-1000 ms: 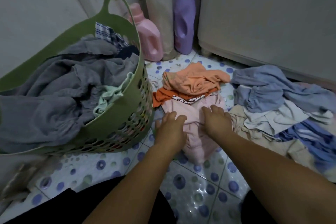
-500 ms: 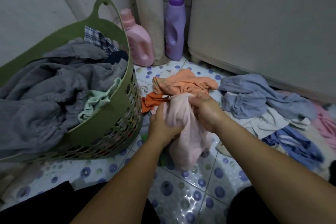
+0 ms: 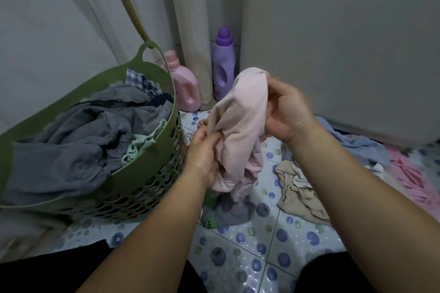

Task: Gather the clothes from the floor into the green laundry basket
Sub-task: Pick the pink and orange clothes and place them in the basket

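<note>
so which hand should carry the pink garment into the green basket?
Left, probably. The left hand already pinches the pink garment on the side beside the green basket; the right hand holds the far side and would have to cross over.

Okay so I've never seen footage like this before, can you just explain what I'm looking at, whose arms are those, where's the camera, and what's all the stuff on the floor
The camera sits on a person's head, looking forward and down, so the two bare arms are their own. There is no machine here. The left hand and right hand together hold up a pale pink garment, bunched, its lower end hanging just above the floor. To the left stands a green laundry basket, already piled with grey clothes. On the dotted tile floor more clothes lie loose: a beige piece, a blue one and a pink one. Against the wall stand a pink bottle and a purple bottle.
</note>
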Motion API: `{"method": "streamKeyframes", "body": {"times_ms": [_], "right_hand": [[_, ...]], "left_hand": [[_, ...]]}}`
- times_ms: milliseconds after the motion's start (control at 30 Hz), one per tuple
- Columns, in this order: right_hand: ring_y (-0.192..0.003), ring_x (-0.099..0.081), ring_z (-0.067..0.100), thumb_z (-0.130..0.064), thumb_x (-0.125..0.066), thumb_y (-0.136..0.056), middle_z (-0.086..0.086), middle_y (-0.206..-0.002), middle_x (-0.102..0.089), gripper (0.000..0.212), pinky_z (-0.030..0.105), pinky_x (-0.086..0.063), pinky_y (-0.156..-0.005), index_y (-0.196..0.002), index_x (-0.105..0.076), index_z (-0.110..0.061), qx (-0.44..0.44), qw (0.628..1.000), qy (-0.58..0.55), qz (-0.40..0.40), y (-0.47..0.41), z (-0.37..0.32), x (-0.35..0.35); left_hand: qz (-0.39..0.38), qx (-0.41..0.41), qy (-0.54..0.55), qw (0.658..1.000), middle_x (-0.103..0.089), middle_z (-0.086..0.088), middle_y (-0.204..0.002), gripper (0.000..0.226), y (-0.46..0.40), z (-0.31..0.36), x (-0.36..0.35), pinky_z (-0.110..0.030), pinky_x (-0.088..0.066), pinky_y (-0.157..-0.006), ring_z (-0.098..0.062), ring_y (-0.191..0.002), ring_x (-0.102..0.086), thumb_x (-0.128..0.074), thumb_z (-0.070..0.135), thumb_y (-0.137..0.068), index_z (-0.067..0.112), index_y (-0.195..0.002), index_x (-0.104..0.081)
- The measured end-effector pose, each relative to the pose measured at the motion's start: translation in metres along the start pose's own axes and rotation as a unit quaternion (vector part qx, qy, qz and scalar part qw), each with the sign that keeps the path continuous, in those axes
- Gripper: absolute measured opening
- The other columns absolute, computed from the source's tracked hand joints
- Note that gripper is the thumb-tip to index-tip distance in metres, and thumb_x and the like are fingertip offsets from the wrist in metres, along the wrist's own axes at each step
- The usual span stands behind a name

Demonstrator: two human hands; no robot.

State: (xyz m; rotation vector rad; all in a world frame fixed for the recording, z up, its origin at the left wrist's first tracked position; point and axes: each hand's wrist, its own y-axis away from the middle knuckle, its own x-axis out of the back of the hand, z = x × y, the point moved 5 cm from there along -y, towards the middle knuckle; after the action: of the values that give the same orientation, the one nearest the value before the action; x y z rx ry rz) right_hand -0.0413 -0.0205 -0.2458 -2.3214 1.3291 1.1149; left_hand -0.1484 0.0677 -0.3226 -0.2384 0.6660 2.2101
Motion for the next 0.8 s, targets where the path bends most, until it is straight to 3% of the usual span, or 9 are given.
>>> {"method": "streamKeyframes", "body": {"times_ms": [67, 133, 200, 300, 400, 500, 567, 700, 800], "right_hand": [[-0.051, -0.061, 0.009, -0.005, -0.051, -0.092, 0.000, -0.054, -0.064, 0.020, 0.020, -0.053, -0.056, -0.075, -0.061, -0.008, 0.053, 0.996, 0.052, 0.051, 0.001, -0.015, 0.003], [-0.043, -0.047, 0.008, -0.008, -0.054, -0.090, -0.003, -0.049, -0.052, 0.025, 0.015, -0.040, -0.044, -0.067, -0.057, -0.013, 0.070, 0.984, 0.132, 0.100, 0.005, -0.022, 0.013], [-0.047, -0.038, 0.010, -0.009, -0.053, -0.089, -0.001, -0.055, -0.043, 0.025, 0.015, -0.032, -0.044, -0.065, -0.052, -0.015, 0.030, 0.965, 0.229, 0.122, 0.006, -0.017, 0.027], [-0.052, -0.038, 0.015, 0.001, -0.046, -0.085, 0.006, -0.058, -0.041, 0.029, 0.019, -0.030, -0.051, -0.062, -0.046, -0.017, -0.026, 0.929, 0.342, 0.136, 0.008, -0.009, 0.053], [-0.058, -0.038, 0.014, 0.002, -0.041, -0.090, 0.006, -0.063, -0.039, 0.033, 0.021, -0.031, -0.053, -0.063, -0.043, -0.017, -0.034, 0.896, 0.412, 0.161, 0.009, -0.007, 0.073], [-0.066, -0.050, 0.015, -0.007, -0.048, -0.092, 0.003, -0.074, -0.052, 0.020, 0.023, -0.039, -0.052, -0.077, -0.050, -0.019, -0.046, 0.875, 0.446, 0.184, 0.006, 0.002, 0.089], [-0.077, -0.054, 0.019, -0.013, -0.052, -0.091, 0.006, -0.089, -0.058, 0.011, 0.027, -0.041, -0.062, -0.099, -0.052, -0.020, -0.066, 0.836, 0.516, 0.174, -0.001, 0.013, 0.093], [-0.073, -0.055, 0.018, -0.016, -0.054, -0.088, 0.010, -0.117, -0.060, 0.042, 0.025, -0.041, -0.061, -0.130, -0.049, -0.020, -0.087, 0.744, 0.654, 0.103, -0.024, 0.038, 0.097], [-0.111, -0.056, 0.026, -0.017, -0.053, -0.091, 0.009, -0.135, -0.053, 0.048, 0.026, -0.043, -0.079, -0.138, -0.043, -0.018, -0.077, 0.637, 0.765, 0.054, -0.050, 0.058, 0.097]], "left_hand": [[0.011, -0.020, 0.010, 1.000, -0.068, 0.001, -0.064, 0.021, 0.007, 0.018, -0.001, -0.024, -0.051, -0.066, -0.017, -0.068, -0.062, -0.050, 0.003, -0.092, 0.016, -0.076, -0.052], [0.036, -0.035, 0.006, 0.999, -0.065, -0.005, -0.075, 0.019, 0.014, 0.037, 0.002, -0.028, -0.050, -0.071, -0.019, -0.072, -0.061, -0.052, 0.003, -0.090, 0.016, -0.077, -0.052], [0.061, -0.047, -0.022, 0.997, -0.064, -0.008, -0.082, 0.011, 0.018, 0.051, 0.006, -0.030, -0.050, -0.071, -0.022, -0.077, -0.061, -0.053, 0.005, -0.089, 0.014, -0.081, -0.054], [0.069, -0.039, -0.086, 0.993, -0.064, -0.011, -0.088, 0.005, 0.026, 0.063, 0.011, -0.028, -0.049, -0.062, -0.026, -0.080, -0.062, -0.053, 0.006, -0.088, 0.009, -0.091, -0.056], [0.062, -0.017, -0.150, 0.987, -0.057, -0.009, -0.072, 0.021, 0.033, 0.065, 0.017, -0.023, -0.045, -0.048, -0.019, -0.062, -0.054, -0.047, 0.000, -0.091, 0.011, -0.073, -0.050], [0.084, 0.032, -0.195, 0.977, -0.054, -0.012, -0.069, 0.023, 0.029, 0.053, 0.033, -0.023, -0.041, -0.055, -0.021, -0.058, -0.050, -0.046, 0.000, -0.091, 0.009, -0.070, -0.049], [0.099, 0.067, -0.209, 0.970, -0.053, -0.013, -0.069, 0.020, 0.021, 0.042, 0.043, -0.024, -0.043, -0.055, -0.021, -0.058, -0.050, -0.049, 0.004, -0.091, 0.009, -0.071, -0.051], [0.126, 0.118, -0.189, 0.967, -0.054, -0.013, -0.074, 0.005, 0.007, 0.014, 0.047, -0.034, -0.049, -0.063, -0.023, -0.064, -0.052, -0.051, 0.008, -0.092, 0.008, -0.088, -0.054], [0.158, 0.149, -0.151, 0.964, -0.063, -0.019, -0.099, 0.023, -0.013, -0.015, 0.055, -0.046, -0.053, -0.074, -0.032, -0.084, -0.061, -0.055, 0.012, -0.090, 0.001, -0.110, -0.056]]}}
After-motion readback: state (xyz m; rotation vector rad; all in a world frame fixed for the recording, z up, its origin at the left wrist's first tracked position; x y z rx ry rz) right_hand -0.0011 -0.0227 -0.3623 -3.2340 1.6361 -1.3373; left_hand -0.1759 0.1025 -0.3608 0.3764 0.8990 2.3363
